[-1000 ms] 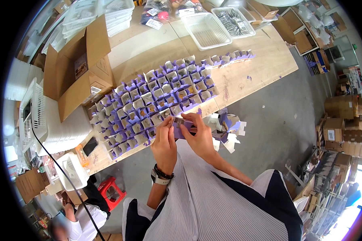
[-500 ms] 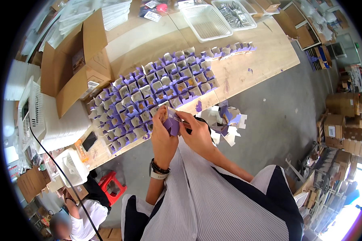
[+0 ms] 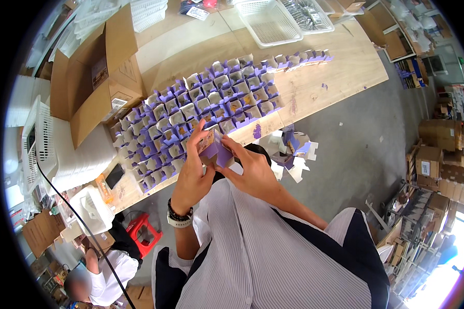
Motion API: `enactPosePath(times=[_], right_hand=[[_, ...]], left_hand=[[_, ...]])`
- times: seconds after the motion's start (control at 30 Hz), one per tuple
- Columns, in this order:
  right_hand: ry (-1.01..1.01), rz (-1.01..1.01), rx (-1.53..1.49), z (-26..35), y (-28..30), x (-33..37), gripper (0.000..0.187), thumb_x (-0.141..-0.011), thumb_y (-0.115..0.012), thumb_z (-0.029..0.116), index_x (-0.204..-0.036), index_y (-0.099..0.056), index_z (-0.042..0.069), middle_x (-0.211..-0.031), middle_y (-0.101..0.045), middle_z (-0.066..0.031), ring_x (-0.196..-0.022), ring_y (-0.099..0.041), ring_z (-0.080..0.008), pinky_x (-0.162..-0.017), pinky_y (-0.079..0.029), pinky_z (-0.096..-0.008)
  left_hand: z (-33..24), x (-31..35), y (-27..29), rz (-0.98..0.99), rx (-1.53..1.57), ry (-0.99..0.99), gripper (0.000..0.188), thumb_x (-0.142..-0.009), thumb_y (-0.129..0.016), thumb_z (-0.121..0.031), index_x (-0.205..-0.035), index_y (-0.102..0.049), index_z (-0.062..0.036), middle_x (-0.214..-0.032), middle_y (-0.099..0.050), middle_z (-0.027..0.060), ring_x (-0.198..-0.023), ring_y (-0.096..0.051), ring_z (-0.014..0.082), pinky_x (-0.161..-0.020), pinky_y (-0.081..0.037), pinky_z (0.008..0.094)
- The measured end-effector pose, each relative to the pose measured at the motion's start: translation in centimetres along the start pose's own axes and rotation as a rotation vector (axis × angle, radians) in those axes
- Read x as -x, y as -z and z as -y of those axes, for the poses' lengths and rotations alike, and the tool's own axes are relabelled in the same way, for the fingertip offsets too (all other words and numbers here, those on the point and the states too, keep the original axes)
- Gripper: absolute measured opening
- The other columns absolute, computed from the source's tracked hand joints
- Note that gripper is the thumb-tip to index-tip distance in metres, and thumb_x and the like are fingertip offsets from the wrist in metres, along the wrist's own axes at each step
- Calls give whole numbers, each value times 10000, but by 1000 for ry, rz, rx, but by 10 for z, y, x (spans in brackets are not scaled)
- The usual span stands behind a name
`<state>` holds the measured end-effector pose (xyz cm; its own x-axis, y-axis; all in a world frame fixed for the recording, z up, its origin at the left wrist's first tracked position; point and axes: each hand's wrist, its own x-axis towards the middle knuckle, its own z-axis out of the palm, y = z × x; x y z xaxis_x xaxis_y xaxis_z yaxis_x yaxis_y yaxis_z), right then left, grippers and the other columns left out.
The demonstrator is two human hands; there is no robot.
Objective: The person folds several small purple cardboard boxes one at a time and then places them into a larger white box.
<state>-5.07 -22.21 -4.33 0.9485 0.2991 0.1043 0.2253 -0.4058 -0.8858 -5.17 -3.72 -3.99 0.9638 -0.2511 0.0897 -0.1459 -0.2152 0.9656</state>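
Dozens of small open-topped purple cardboard boxes with grey insides [image 3: 206, 105] stand in packed rows on the pale wooden table [image 3: 340, 59], filling the space just beyond my hands. Left of them sits a large brown cardboard carton [image 3: 126, 77], flaps spread; a black rectangular phone [image 3: 115, 176] lies near the table's close edge. A loose heap of purple-and-white cardboard pieces [image 3: 296, 150] is just right of my right hand.

The held purple cardboard box with a printed side [image 3: 215, 152] is in front of my torso, near the table's close edge. Its printed side turns left and a purple flap points toward me; foreshortening keeps me from telling its long axis.

I have it clamped between both hands: my left hand [image 3: 193, 172] fingers its printed side, my right hand [image 3: 250, 170] presses the opposite side, thumbs low.
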Motion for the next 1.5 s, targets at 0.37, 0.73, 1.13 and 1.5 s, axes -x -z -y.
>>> enactPosePath(times=[0.37,0.73,1.13,1.5], right_hand=[[-374,-135,-203,-20,4,-25,373,-1067,-540,233,-972,-663,-107,-627,-566,-110,-623,-576,-57,-677,-617,-312],[-334,-178,-16,-38,8,-44,362,-1043,-586,195,-821,-621,-89,-589,-584,-120,-561,-649,-157,-525,-475,-285],[-226,-53,73,-72,53,-79,139,-922,-684,60,-1007,-662,-48,-819,-684,-170,-689,-698,-261,-602,-545,-327],[-193,49,223,-174,125,-186,176,-896,-674,132,-1049,-725,63,-843,-717,-185,-719,-701,-385,-642,-570,-429]], left_hand=[[9,-2,8,-77,260,160,609,-844,-506,157,-1420,-434,-29,-1535,-447,169,-1479,-374,290,-1148,-358,373],[10,-20,6,-300,224,480,386,-929,-631,21,-1308,-582,-30,-1392,-596,109,-1200,-613,188,-805,-518,232],[27,-99,-47,-220,-428,363,226,-893,-681,-79,-1085,-577,-22,-1096,-628,149,-924,-678,347,-700,-544,433],[48,-208,-102,-303,-284,387,374,-975,-608,-141,-1320,-524,-20,-1269,-604,198,-1088,-638,413,-809,-557,421]])
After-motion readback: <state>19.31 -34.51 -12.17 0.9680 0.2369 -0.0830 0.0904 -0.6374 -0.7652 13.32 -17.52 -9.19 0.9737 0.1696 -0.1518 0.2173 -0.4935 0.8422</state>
